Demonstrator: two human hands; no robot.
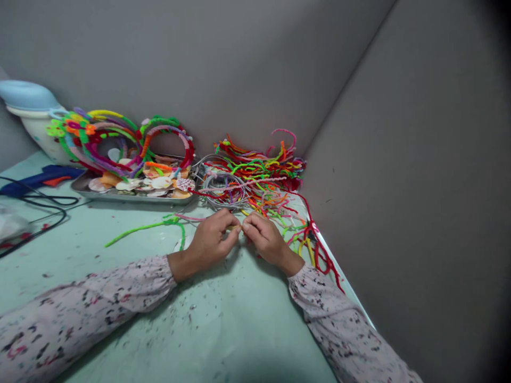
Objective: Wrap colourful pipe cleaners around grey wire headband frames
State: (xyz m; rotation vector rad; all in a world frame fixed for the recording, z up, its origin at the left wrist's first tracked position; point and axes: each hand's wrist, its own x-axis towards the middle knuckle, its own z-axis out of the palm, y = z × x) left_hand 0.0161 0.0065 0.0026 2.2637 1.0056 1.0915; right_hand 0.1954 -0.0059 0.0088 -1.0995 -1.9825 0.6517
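Both hands meet above the table, fingertips nearly touching. My left hand (211,238) is closed in a pinch, and a short orange-tan bit of what looks like pipe cleaner (233,227) shows at its fingertips. Against the other end of that bit, my right hand (268,240) is pinched too; its fingers hide most of what they grip. A green pipe cleaner (138,231), bent and joined to a pink one (189,217), lies left of my left hand; the pink end passes behind that hand. Just beyond the hands is a coil of grey wire (224,198).
A metal tray (136,199) of seashells (159,182) carries colourful wrapped headbands (120,127). Beside it is a heap of pipe cleaners (259,167), some hanging near the table's right edge. At left are a blue glue gun (35,178), a black cable (51,226) and a blue-lidded white container (40,127).
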